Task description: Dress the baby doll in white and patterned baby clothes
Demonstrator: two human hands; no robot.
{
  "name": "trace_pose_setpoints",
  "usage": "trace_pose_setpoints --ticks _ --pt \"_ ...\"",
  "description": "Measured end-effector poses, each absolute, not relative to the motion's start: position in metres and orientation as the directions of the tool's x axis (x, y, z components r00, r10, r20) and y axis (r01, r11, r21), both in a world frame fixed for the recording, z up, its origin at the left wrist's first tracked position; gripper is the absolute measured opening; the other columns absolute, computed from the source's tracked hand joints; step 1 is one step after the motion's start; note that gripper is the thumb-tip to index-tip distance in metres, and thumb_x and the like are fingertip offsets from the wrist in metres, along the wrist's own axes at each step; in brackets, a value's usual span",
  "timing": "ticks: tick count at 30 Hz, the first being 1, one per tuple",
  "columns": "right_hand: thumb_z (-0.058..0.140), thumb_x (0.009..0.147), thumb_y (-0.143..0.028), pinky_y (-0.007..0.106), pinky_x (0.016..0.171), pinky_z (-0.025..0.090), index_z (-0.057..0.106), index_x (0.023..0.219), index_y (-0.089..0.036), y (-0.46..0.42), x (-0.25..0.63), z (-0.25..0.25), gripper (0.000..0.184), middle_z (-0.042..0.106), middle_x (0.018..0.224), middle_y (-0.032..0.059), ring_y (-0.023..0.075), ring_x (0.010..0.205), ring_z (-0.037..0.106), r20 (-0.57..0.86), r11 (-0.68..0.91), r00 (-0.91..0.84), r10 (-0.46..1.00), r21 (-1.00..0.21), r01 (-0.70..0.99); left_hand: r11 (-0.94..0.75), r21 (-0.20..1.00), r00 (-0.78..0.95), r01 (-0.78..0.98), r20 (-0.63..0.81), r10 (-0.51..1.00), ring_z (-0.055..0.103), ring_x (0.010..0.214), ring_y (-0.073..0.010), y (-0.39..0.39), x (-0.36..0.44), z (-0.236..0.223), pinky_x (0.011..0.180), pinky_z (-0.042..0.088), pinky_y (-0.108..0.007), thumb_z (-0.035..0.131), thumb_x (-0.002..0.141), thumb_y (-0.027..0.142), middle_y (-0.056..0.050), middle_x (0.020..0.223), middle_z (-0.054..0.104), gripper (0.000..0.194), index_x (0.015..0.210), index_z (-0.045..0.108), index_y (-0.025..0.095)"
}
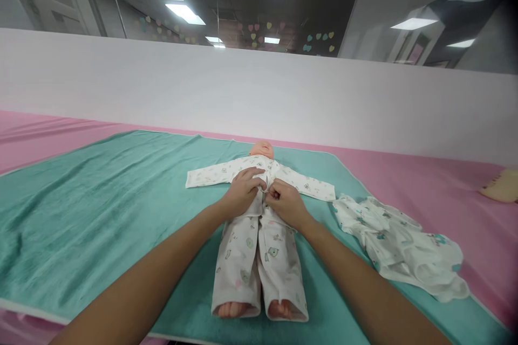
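Observation:
A baby doll lies on its back on a teal towel, dressed in a white printed top and matching trousers. Its bare feet show at the trouser cuffs. My left hand and my right hand meet over the doll's belly. Both have their fingers pinched on the front of the top, where a thin tie or fastening runs between them. My forearms reach in from the bottom edge.
A crumpled white printed garment lies on the towel's right edge. The towel covers a pink surface with a white partition behind. A pale yellow object sits at the far right.

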State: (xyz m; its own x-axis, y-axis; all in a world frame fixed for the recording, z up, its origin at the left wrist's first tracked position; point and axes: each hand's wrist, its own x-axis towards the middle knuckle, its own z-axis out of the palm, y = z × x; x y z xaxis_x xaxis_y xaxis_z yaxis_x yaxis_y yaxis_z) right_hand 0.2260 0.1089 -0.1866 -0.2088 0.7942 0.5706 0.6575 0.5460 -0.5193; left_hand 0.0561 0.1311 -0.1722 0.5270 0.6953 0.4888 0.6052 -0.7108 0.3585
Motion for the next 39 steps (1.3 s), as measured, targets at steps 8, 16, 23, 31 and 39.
trace_pose_setpoints --ticks 8,16,23,31,39 --pt "0.047 0.071 -0.017 0.024 0.056 0.028 0.033 0.058 -0.019 0.113 0.229 -0.188 0.018 0.037 0.061 -0.0042 0.0102 0.058 0.036 0.586 0.512 -0.121 0.801 -0.567 0.645 -0.721 0.344 0.555 0.601 0.469 0.686 0.027 0.130 -0.0210 0.128 0.052 -0.177 0.106 0.026 -0.042 0.034 0.084 0.012 0.005 0.138 0.039 0.035 0.069 0.064 0.022" --pt "0.045 0.071 -0.018 0.024 0.056 0.028 0.033 0.059 -0.019 0.110 0.229 -0.187 0.017 0.038 0.062 -0.0037 0.0107 0.059 0.036 0.590 0.518 -0.123 0.798 -0.566 0.641 -0.731 0.355 0.565 0.583 0.469 0.679 0.028 0.129 -0.0228 0.127 0.051 -0.174 0.106 0.027 -0.041 0.036 0.081 0.010 0.006 0.138 0.040 0.036 0.055 0.060 0.019" --pt "0.045 0.071 -0.016 0.024 0.056 0.027 0.033 0.059 -0.019 0.108 0.229 -0.185 0.017 0.038 0.062 -0.0041 0.0104 0.058 0.036 0.577 0.512 -0.127 0.807 -0.577 0.637 -0.745 0.312 0.555 0.590 0.514 0.655 0.029 0.129 -0.0204 0.130 0.051 -0.179 0.105 0.029 -0.042 0.031 0.088 0.015 0.004 0.139 0.039 0.036 0.091 0.065 0.028" --pt "0.046 0.073 -0.018 0.024 0.057 0.028 0.033 0.059 -0.019 0.109 0.228 -0.187 0.019 0.039 0.063 -0.0042 0.0101 0.059 0.037 0.585 0.495 -0.112 0.804 -0.552 0.671 -0.726 0.290 0.545 0.624 0.504 0.670 0.028 0.130 -0.0211 0.125 0.054 -0.175 0.105 0.029 -0.043 0.040 0.086 0.023 0.001 0.139 0.037 0.019 0.088 0.059 0.025" --pt "0.048 0.079 -0.038 0.025 0.054 0.023 0.040 0.066 -0.020 0.104 0.218 -0.187 0.024 0.045 0.065 -0.0041 0.0113 0.059 0.038 0.529 0.294 0.032 0.848 -0.521 0.802 -0.626 0.258 0.408 0.736 0.569 0.714 0.041 0.115 -0.0233 0.125 0.060 -0.173 0.090 0.041 -0.039 0.053 0.074 0.019 -0.002 0.126 0.049 0.018 0.060 0.044 0.018"
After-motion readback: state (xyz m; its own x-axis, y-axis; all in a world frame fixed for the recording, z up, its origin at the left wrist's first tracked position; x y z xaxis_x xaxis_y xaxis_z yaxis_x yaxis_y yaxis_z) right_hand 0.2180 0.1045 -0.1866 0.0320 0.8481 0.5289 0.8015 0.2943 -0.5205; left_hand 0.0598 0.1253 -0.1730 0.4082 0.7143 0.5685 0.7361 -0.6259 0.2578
